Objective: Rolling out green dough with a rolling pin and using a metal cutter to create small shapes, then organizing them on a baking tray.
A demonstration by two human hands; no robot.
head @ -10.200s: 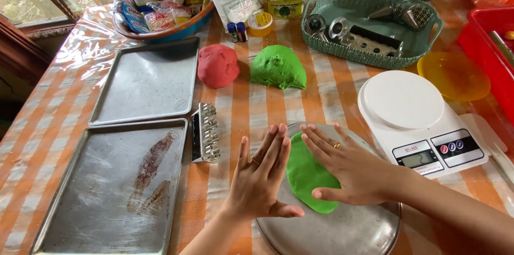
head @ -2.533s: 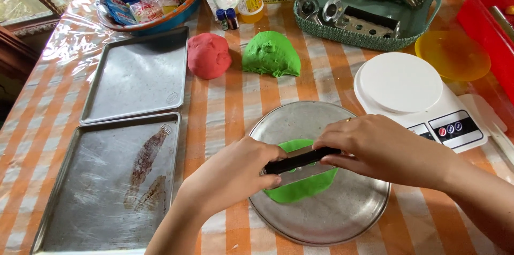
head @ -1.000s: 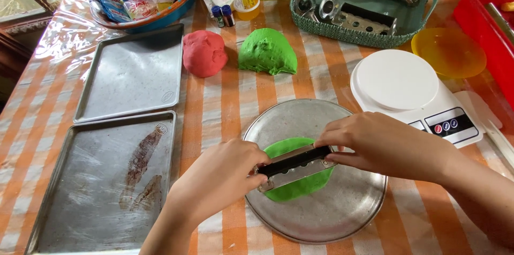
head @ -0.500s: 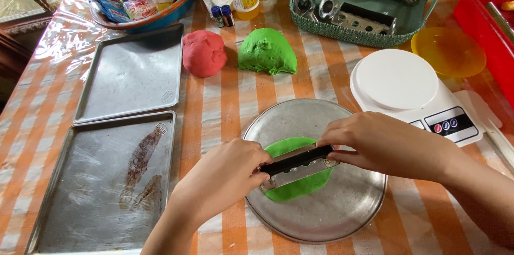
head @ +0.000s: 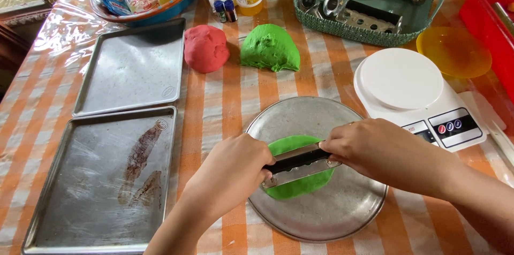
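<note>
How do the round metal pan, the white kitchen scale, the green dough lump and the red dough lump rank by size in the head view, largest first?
1. Round metal pan
2. White kitchen scale
3. Green dough lump
4. Red dough lump

The two lumps look close; green appears slightly wider.

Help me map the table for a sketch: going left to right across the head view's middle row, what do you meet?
Upper tray → red dough → green dough lump → scale
</note>
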